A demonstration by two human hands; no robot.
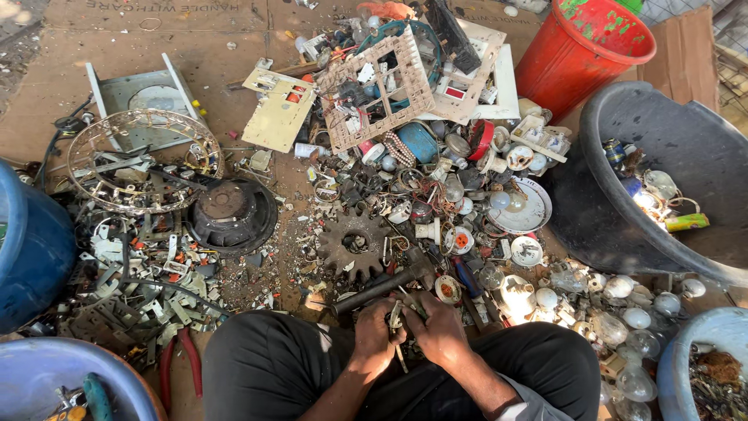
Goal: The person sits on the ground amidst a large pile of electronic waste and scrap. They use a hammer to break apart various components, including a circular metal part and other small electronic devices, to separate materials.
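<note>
At 9 o'clock a blue plastic drum [31,249] stands at the frame edge. Just right of it a round wire lamp frame [144,160] lies on a heap of grey metal brackets [140,288], with red-handled pliers [181,366] at 7 o'clock on the cardboard-covered floor [78,70]. A black speaker cone [232,214] sits beside the wire frame.

At centre a rusty toothed gear wheel [354,245] lies flat, and a dark steel hammer [386,284] rests just below it, head toward 3 o'clock.

At 6 o'clock the left hand [376,334] is curled closed, pinching a small pale metal scrap piece [397,320]. The right hand [438,331] is closed against the same piece from the other side; the two hands touch. The piece sits between them, above the person's lap in dark trousers [265,366].

A beige perforated plastic panel [374,90] lies at 12 o'clock. Clear glass light bulbs [635,343] spread toward 4 o'clock. A red plastic bucket [584,51] stands at 1 o'clock, and a large black rubber tub [615,226] holding bulbs sits at 3 o'clock.
</note>
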